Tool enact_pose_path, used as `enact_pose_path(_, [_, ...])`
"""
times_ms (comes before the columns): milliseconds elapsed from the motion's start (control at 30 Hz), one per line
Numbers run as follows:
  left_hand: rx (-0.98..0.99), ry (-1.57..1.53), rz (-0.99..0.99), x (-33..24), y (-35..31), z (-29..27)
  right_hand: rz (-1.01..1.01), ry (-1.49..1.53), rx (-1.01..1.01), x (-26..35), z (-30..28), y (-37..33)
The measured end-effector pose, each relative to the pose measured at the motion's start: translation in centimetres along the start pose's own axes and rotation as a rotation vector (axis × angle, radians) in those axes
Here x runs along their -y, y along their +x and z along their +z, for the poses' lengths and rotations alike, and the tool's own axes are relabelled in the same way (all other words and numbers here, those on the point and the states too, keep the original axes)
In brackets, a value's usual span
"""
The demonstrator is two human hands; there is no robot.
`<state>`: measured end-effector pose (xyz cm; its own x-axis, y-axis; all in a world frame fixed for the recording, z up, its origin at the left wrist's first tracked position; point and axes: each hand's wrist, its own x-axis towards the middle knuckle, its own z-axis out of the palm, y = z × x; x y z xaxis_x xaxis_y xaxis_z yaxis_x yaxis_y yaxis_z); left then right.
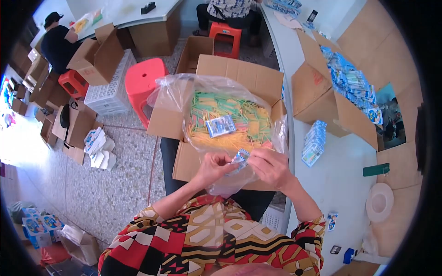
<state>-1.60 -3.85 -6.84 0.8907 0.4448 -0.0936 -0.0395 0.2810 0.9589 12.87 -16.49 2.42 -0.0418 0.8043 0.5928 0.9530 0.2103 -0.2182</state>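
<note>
My left hand [213, 168] pinches a small blue-and-white packet [241, 158] over the near edge of an open cardboard box [239, 71]. Close beside the packet, my right hand [270, 167] has its fingers pressed together; what they hold, if anything, is too small to make out. Lining the box is a clear plastic bag [172, 83]. Inside it lie many thin yellow, green and pink sticks [248, 120]. Another blue-and-white packet [220, 126] rests on top of the sticks.
On the white table [322, 198] to my right stand a carton [317, 92] of blue packets and a stack of packets [314, 143]. A red stool [145, 73] is left of my box. Two people sit farther off, one [57, 46] at far left.
</note>
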Motion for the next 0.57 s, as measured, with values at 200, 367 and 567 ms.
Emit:
enact_pose_path(200, [0.059, -0.066, -0.024, -0.3, 0.3, -0.1, 0.227, 0.296, 0.206, -0.3, -0.1, 0.2])
enact_pose_path(367, [0.040, 0.017, 0.005, 0.1, 0.5, -0.1, 0.336, 0.283, 0.294, -0.2, -0.4, 0.7])
enact_pose_path(567, [0.025, 0.498, 0.202, -1.3, 0.3, 0.3, 0.296, 0.202, 0.397, 0.3, -0.3, 0.8])
